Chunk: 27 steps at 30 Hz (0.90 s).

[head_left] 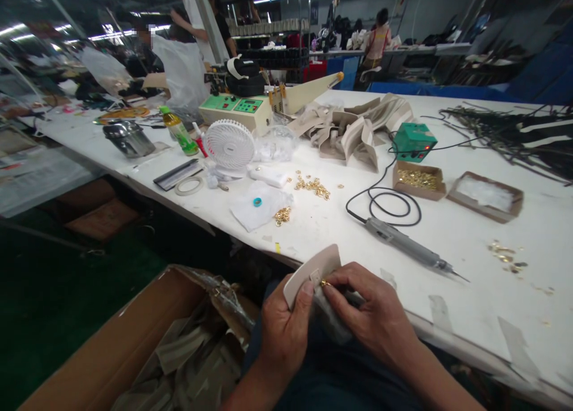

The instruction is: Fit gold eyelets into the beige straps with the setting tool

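Note:
My left hand [284,327] grips a beige leather piece [312,270] near the table's front edge, thumb laid across its face. My right hand [373,315] pinches a small gold fitting [325,284] against that piece, fingers closed. Both hands hover over my lap, just in front of the white table [470,244]. Loose gold rings [313,187] lie farther back on the table.
An electric screwdriver [405,250] with a coiled black cable lies to the right, a green power unit [414,142] behind it. Two small boxes [418,180] sit nearby. A white fan [229,145], beige pieces [353,130] and a machine [237,109] stand behind. A cardboard box [147,345] sits at lower left.

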Tool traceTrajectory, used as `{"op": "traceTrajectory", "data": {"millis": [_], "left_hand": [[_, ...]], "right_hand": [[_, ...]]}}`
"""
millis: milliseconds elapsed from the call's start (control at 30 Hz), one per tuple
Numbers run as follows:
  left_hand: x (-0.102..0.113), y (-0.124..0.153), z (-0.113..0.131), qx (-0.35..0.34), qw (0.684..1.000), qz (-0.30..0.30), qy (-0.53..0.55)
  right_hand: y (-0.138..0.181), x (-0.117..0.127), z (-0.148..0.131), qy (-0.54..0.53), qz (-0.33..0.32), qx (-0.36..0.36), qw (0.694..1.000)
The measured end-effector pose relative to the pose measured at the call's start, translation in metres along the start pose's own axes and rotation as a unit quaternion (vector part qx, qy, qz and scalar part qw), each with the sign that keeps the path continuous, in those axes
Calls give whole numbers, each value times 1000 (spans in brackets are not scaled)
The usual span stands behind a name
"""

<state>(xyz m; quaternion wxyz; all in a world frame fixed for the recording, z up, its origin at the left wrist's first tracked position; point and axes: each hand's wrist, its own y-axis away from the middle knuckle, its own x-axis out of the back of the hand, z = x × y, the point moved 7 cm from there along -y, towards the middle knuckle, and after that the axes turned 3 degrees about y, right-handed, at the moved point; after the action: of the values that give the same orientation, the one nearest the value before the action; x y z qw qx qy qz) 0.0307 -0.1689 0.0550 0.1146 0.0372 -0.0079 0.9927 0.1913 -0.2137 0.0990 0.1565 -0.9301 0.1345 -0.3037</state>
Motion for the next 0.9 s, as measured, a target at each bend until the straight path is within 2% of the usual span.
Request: {"op": "traceTrajectory", "data": {"millis": [233, 367, 567, 733, 900], "left_hand": [[-2, 5, 7, -69, 994, -49, -69], [-3, 5, 14, -118, 986, -67, -92], [-11, 7, 24, -214, 965, -102, -111], [-13, 7, 18, -174, 975, -97, -97], [-15, 9, 10, -97, 989, -82, -77]], "right_hand": [[-2, 1, -7, 28, 22, 0, 999], [-1, 0, -9, 59, 29, 24, 998], [2, -2, -8, 162, -19, 74, 984], [1, -5, -1, 159, -35, 72, 984], [2, -7, 6, 107, 19, 27, 994]]}}
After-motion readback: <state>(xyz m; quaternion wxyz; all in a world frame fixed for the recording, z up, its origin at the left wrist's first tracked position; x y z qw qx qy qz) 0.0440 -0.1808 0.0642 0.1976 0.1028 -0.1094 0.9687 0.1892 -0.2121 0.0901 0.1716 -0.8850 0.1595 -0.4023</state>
